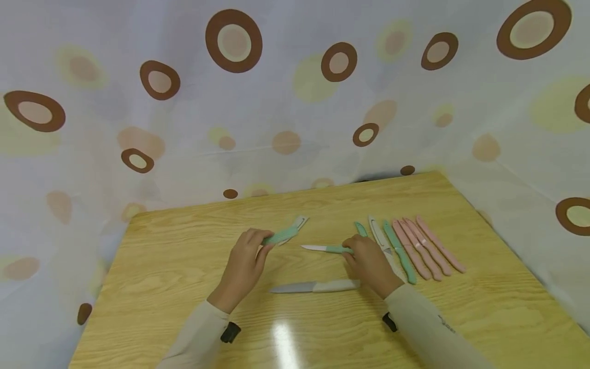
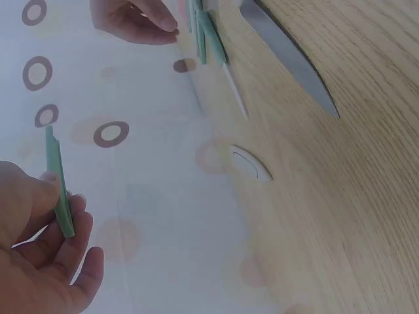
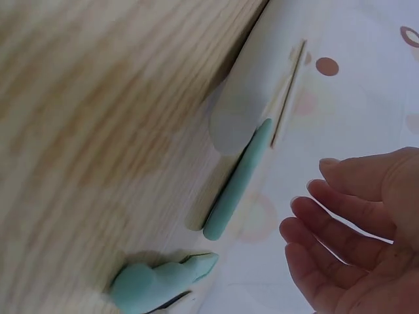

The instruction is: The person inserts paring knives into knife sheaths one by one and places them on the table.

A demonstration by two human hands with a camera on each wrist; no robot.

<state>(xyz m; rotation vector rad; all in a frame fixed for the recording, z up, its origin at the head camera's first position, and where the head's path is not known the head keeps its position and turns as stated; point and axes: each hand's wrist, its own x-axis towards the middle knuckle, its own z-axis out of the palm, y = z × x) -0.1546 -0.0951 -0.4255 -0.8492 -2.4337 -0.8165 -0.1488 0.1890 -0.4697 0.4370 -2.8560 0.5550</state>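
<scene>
My left hand (image 1: 241,261) pinches a green knife sheath (image 2: 59,190) between thumb and fingers, raised over the table. Beyond it on the wood lies a white sheath (image 2: 251,162), partly covered by the green one in the head view. My right hand (image 1: 371,261) hovers by the handle end of a small green-handled knife (image 1: 329,249), its fingers loosely bent with nothing in them in the right wrist view. That knife's bare pale blade points left. Nearer me lies a larger white-handled knife (image 1: 335,286), its grey blade bare and also pointing left.
Right of my right hand, a row of knives lies slanted: a white one (image 1: 379,236), a green one (image 1: 398,251) and several pink ones (image 1: 415,246). Another green piece (image 1: 361,229) shows just behind that hand. A dotted cloth (image 1: 286,102) hangs behind the wooden table (image 1: 184,246).
</scene>
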